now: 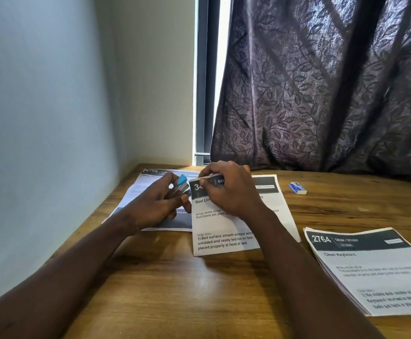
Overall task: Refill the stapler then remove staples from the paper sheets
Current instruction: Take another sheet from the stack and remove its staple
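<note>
A small stapler (178, 188) with a blue end is gripped in the left hand (155, 204), its tip set against the top left corner of a stapled set of paper sheets (224, 231). That corner is pinched and lifted by the right hand (226, 189). The sheets look light and floppy, so holding close beside the staple seems wisest. On the wooden desk (175, 289), another sheet (145, 184) lies left, a stack (375, 270) right, a staple box (297, 187) beyond.

— What did the person wear on the arms?
— Nothing showed: both forearms were bare to the frame's edge, no sleeves.
— And the left hand (154, 206) and right hand (226, 189)?
— Bare too, with short nails.
</note>
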### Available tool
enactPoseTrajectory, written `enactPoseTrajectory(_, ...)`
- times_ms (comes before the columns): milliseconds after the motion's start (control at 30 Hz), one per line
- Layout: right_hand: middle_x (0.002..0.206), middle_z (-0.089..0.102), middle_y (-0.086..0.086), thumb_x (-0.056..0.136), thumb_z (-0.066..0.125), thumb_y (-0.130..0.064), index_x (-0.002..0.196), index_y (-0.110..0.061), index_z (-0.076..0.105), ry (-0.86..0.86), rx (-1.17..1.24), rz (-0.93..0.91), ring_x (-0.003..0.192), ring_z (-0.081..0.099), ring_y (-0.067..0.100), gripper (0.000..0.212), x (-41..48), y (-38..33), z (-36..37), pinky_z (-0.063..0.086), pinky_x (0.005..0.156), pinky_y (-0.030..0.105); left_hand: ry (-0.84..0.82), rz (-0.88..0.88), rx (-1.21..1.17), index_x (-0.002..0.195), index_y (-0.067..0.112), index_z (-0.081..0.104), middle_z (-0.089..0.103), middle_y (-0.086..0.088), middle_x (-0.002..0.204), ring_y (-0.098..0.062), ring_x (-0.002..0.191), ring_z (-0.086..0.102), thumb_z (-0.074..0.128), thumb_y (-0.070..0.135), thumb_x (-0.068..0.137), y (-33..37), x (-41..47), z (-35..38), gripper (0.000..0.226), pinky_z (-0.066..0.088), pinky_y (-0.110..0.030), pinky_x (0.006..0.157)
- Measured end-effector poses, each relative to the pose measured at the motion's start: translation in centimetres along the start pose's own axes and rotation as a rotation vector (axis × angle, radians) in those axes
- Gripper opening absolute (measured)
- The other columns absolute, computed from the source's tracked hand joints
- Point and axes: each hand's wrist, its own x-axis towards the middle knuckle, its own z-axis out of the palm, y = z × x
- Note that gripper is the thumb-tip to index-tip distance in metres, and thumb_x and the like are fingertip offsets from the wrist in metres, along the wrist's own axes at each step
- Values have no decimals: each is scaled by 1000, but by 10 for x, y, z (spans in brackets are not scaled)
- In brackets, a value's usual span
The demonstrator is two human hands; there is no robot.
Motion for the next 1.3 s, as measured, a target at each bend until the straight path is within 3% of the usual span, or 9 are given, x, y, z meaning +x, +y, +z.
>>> enactPoseTrajectory(133,102,75,-9,89,71,-40,99,-30,76,-48,103,49,95,65,13,15,0,-1,3,47,97,53,-3,-19,-16,117,12,43,74,-2,86,-12,50,48,54,17,104,1,1,1,18,43,-16,49)
enactPoseTrajectory(233,100,75,-6,82,73,-56,102,-30,77,-152,297,124,89,71,19,33,-3,-4,0,57,79,43,-6,-8,-37,114,10,47,75,-7,83,-11,52,45,60,20,100,-2,1,-4,22,40,-18,48)
enactPoseTrajectory(367,95,77,7,86,80,-31,105,-19,76,-300,585,177,73,76,25,23,-5,-6,-6,57,59,31,-37,40,-155,105,5,51,70,-3,68,-14,49,46,58,15,94,-2,-2,-5,16,38,-22,47)
enactPoseTrajectory(567,89,76,15,85,81,-17,97,-12,77,-214,762,150,75,74,37,14,-10,-21,5,59,65,39,-22,73,-233,109,10,58,57,0,61,-12,48,35,54,6,99,-4,-3,-6,12,31,-21,44)
enactPoseTrajectory(667,90,75,15,86,78,-11,94,-11,76,-196,858,219,71,72,29,8,-8,-24,9,59,65,38,8,88,-287,117,10,60,47,-12,67,-14,51,30,56,17,85,-3,-2,-8,33,24,-22,43)
enactPoseTrajectory(867,72,68,7,92,66,-11,81,-17,69,-129,1009,336,59,64,17,13,-11,-32,20,54,56,28,52,152,-269,121,17,58,58,-42,92,-44,74,51,63,36,86,-8,1,-1,40,37,-42,60)
enactPoseTrajectory(967,65,67,2,93,65,-11,74,-21,68,-97,1049,384,56,64,15,21,-11,-34,23,54,53,26,85,194,-243,122,14,57,65,-37,99,-62,83,59,58,34,93,-8,1,2,35,43,-54,72)
enactPoseTrajectory(1133,67,69,1,94,61,-6,76,-16,72,12,1090,417,60,64,15,23,-10,-35,26,55,54,26,164,275,-58,114,2,60,68,-19,86,-24,73,67,52,50,97,-1,3,4,51,51,-39,65)
enactPoseTrajectory(1300,88,73,10,99,60,-35,97,-19,71,34,936,332,71,70,20,20,-6,-26,27,58,66,36,193,266,28,101,13,53,69,6,74,-22,68,66,47,36,106,-3,2,-2,24,50,-36,61)
